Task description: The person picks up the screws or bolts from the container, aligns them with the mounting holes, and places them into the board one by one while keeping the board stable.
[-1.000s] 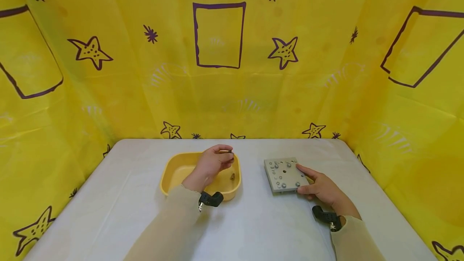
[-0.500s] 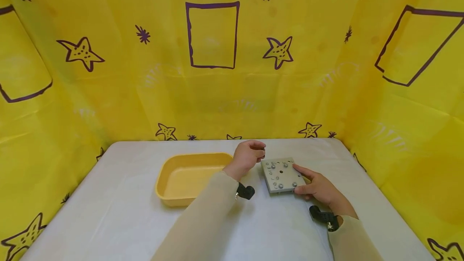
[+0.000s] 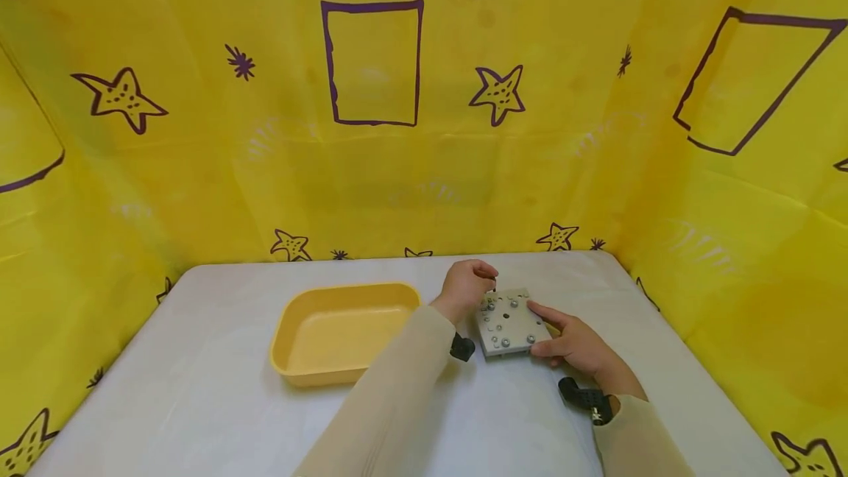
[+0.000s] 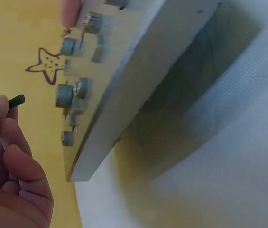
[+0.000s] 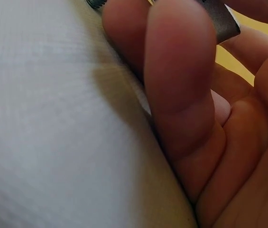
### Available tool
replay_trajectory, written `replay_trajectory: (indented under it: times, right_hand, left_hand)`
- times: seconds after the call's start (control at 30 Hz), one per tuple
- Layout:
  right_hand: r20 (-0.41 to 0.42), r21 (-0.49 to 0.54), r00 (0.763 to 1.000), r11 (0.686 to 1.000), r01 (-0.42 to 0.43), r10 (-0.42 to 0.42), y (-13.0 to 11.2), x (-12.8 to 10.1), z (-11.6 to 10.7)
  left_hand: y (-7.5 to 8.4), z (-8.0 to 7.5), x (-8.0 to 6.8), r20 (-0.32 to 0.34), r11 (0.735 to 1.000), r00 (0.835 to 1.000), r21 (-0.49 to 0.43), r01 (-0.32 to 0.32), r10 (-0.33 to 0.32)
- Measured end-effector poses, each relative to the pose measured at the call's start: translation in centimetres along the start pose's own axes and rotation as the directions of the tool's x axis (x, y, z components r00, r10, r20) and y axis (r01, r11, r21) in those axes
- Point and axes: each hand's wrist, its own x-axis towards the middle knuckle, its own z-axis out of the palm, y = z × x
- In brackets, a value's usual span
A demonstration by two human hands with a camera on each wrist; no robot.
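Note:
My left hand point(image 3: 466, 289) pinches a small dark screw point(image 4: 17, 101) between thumb and fingertips. Its end sticks out beside the plate's face in the left wrist view. The light grey square plate point(image 3: 520, 331) carries several silver bolt heads and has a dark hole near its middle. From the right side, my right hand point(image 3: 571, 344) grips this plate, one finger on top and the thumb along the near corner. In the right wrist view its fingers point(image 5: 179, 71) lie close over the white tabletop, with a threaded bolt end point(image 5: 96, 4) at the top edge.
To the left stands a shallow yellow tray point(image 3: 291, 376), its right part covered by the left sleeve point(image 3: 391, 396). A white cloth-covered table point(image 3: 199, 389) lies beneath everything. Yellow patterned sheets point(image 3: 371, 190) rise on three sides. Both wrists wear black camera mounts.
My left hand has moved right from over the tray to the plate's far left corner, carrying the screw. My right hand keeps its grip on the plate. The head view has shifted slightly.

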Motion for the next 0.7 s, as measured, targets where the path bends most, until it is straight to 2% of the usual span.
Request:
replay_trajectory:
  times: [0.1, 0.27, 0.4, 0.57, 0.7]
  right_hand:
    - [0.008, 0.005, 1.000, 1.000, 0.011, -0.011, 0.1, 0.1, 0.1]
    - [0.003, 0.006, 1.000, 1.000, 0.015, -0.015, -0.1, 0.1, 0.1]
    - [-0.002, -0.021, 1.000, 1.000, 0.014, -0.014, -0.2, 0.0, 0.1]
    - [-0.017, -0.034, 1.000, 0.999, -0.003, 0.003, -0.2, -0.1, 0.1]
    - [-0.017, -0.031, 1.000, 0.999, -0.005, 0.004, -0.2, -0.1, 0.2]
  left_hand:
    - [-0.3, 0.5, 0.3, 0.005, 0.999, 1.000, 0.049, 0.002, -0.002]
    - [-0.5, 1.1, 0.6, -0.004, 0.990, 0.999, 0.138, -0.032, 0.033]
    - [-0.6, 1.3, 0.6, -0.017, 0.982, 1.000, 0.186, -0.017, 0.020]
    - [-0.8, 1.6, 0.6, -0.030, 0.978, 0.999, 0.209, 0.021, -0.015]
    - [-1.0, 1.7, 0.5, -0.025, 0.976, 1.000, 0.216, 0.014, -0.008]
